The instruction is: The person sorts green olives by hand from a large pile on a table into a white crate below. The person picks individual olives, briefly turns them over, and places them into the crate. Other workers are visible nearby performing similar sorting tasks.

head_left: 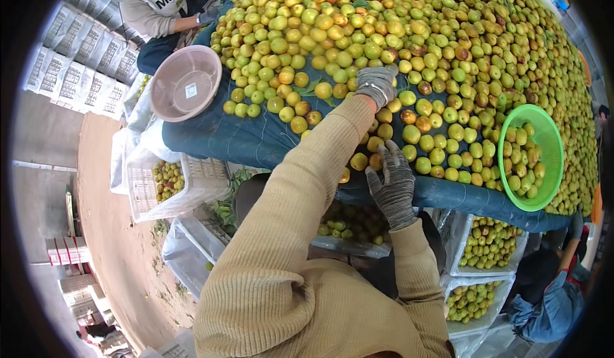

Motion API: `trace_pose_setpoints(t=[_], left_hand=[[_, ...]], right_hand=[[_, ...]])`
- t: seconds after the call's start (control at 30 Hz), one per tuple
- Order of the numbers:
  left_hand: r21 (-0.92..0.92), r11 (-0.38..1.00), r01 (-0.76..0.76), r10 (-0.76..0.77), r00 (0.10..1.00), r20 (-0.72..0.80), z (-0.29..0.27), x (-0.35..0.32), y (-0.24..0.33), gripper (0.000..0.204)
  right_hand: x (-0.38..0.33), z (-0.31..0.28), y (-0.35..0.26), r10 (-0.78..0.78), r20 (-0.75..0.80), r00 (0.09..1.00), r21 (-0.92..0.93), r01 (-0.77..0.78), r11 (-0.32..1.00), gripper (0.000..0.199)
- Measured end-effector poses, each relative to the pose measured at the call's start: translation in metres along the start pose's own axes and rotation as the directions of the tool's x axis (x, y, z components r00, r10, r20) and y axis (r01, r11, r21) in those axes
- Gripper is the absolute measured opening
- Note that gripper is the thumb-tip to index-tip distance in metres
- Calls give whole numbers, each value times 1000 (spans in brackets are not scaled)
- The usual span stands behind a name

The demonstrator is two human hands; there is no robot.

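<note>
The broad heap of jujubes spreads ahead of me and off to my right, on a dark blue cloth whose near edge runs crosswise just before my body. A white crate with more fruit stands below that edge on my left. The pink basket sits at the cloth's left corner; the green basket, with jujubes inside, is well over to my right.

My gloved hands are apart. My left hand reaches farther in, among the heap's near fruit, so it is the closer one to the bulk; my right hand is back at the cloth's edge, fingers extended and slightly spread. Between them lie a few loose jujubes, just ahead of my right fingertips. They are nearly round, so I make out no long axis.

The heap's far end runs out of view, and my arms cover part of the shaded crate beneath the edge. My left fingers are turned down out of sight: I cannot tell whether they grip a jujube. My right palm is hidden too.
</note>
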State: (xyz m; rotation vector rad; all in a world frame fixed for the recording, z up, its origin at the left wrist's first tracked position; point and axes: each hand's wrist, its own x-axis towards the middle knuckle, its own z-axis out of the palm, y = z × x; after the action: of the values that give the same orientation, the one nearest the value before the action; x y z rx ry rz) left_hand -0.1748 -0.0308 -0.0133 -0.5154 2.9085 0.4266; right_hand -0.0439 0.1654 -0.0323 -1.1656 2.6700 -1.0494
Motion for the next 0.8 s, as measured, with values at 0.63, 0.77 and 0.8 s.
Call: trace_pose_setpoints(t=[0.63, 0.77, 0.8], left_hand=[[-866, -6, -500, -751, 574, -326, -1, -289, -223, 42], [-894, 405, -192, -479, 788, -386, 7, -213, -198, 39], [-818, 562, -119, -417, 814, -405, 15, -194, -199, 39]], right_hand=[[-25, -6, -12, 29, -88, 996, 291, -3, 957, 34], [-37, 2, -18, 197, 15, 980, 577, -169, 799, 33], [-37, 3, -17, 162, 39, 986, 509, -159, 846, 33]])
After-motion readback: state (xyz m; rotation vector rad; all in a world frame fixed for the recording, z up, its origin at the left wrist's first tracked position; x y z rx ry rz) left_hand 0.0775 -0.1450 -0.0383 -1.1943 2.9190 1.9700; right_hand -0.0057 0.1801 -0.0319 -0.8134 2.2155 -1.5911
